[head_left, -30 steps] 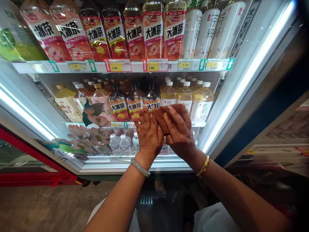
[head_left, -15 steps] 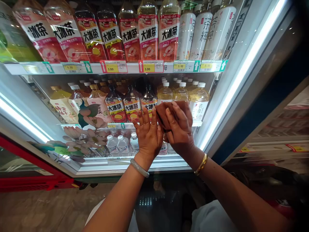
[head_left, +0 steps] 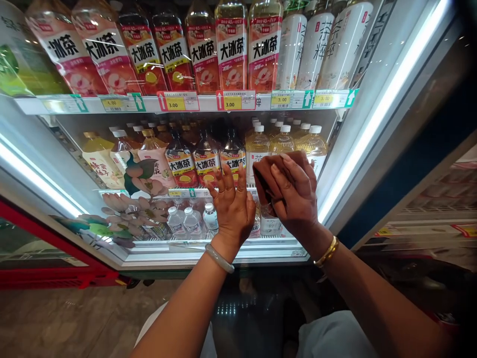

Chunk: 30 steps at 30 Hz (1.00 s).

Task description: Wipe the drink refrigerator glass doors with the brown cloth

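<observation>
A folded brown cloth (head_left: 265,179) lies under my right hand (head_left: 298,196), whose fingers press it against the glass door (head_left: 219,117) of a lit drinks cooler. My left hand (head_left: 234,214) is spread out beside it, fingers apart, palm toward the glass and holding nothing. Between the two hands there is a small gap. Behind the glass, dark iced tea bottles (head_left: 234,159) stand above my left fingertips, and pale yellow tea bottles (head_left: 285,139) are behind the cloth.
Large bottles (head_left: 231,49) fill the upper shelf, above a strip of price tags (head_left: 238,101). A flower decal (head_left: 137,214) covers the lower left glass. A red cabinet (head_left: 59,258) stands at left, and a dark blue frame (head_left: 402,149) runs along the right.
My right hand has moved right with the cloth, away from my left hand. The left hand stays spread in nearly the same place. The whole view has shifted slightly.
</observation>
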Available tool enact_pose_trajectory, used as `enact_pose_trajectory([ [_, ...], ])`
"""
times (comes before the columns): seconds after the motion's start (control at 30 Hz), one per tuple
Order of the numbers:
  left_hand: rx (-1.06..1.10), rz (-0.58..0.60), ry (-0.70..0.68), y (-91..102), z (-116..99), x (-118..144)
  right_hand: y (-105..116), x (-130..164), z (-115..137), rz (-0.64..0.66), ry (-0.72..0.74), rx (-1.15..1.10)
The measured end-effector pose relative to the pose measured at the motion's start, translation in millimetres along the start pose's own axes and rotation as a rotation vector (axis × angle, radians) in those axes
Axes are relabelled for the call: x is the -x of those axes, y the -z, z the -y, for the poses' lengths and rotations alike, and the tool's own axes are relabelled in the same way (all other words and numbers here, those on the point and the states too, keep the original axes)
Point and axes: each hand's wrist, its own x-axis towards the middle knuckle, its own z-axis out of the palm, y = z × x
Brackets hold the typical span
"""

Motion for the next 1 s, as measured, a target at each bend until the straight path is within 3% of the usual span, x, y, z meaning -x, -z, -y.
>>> enact_pose_trajectory([
  [0.2, -0.006, 0.001, -0.010, -2.3, 1.2, 1.6, -9.6, 10.3, 13.9, 0.045, 0.048, 0.002],
  [0.33, -0.002, 0.016, -0.038, -4.5, -2.8, 0.6, -2.4, 27.3, 7.6, 0.115, 0.087, 0.032],
  [0.5, 0.001, -0.002, -0.029, -8.8, -11.8, -1.9, 11.2, 12.7, -4.4, 0.043, -0.021, 0.030],
  [0.63, -0.024, -0.010, -0.087, -14.2, -17.2, -0.5, 7.1, -0.5, 2.9, 0.024, -0.054, 0.014],
  [0.77, -0.027, -0.014, -0.102, -16.8, -19.3, 1.9, 1.1, 14.5, 10.2, 0.075, -0.001, -0.007],
  [0.9, -0.013, -0.007, -0.087, -15.1, -19.9, 1.2, 6.9, 32.4, -0.1, 0.134, 0.033, 0.013],
  [1.0, -0.008, -0.007, -0.084, -14.3, -21.1, -0.2, 12.3, 27.4, -8.4, 0.069, 0.023, 0.027],
])
